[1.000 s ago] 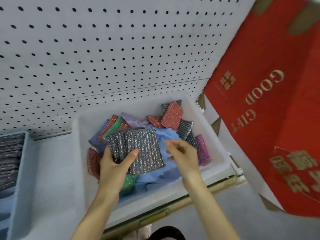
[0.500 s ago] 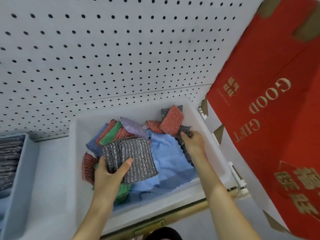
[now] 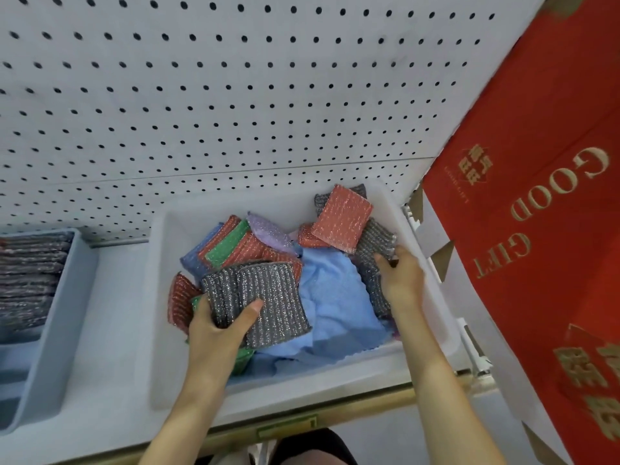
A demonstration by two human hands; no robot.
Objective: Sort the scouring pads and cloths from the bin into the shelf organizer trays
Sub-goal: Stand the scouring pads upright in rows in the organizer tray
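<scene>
The right hand [image 3: 399, 280] has moved from the middle of the bin [image 3: 302, 391] to its right wall at centre-right of the frame, where its fingers now grip a grey scouring pad [image 3: 374, 243].

place: shop, one bay of retail shelving
back wall: white pegboard panel [image 3: 235, 95], holes in regular rows
shelf front: gold edge rail [image 3: 369, 402] with a green label strip [image 3: 285, 427] set in it
stock: white bin [image 3: 161, 330] heaped with scouring pads [image 3: 342, 218] in red, green, grey and purple, plus a blue cloth [image 3: 332, 297]
sorted goods: grey tray [image 3: 57, 330] to the left, packed with a row of matching grey pads [image 3: 30, 273]
neighbour: red carton [image 3: 536, 263] printed "GOOD GIFT" in gold, just right of the bin
</scene>
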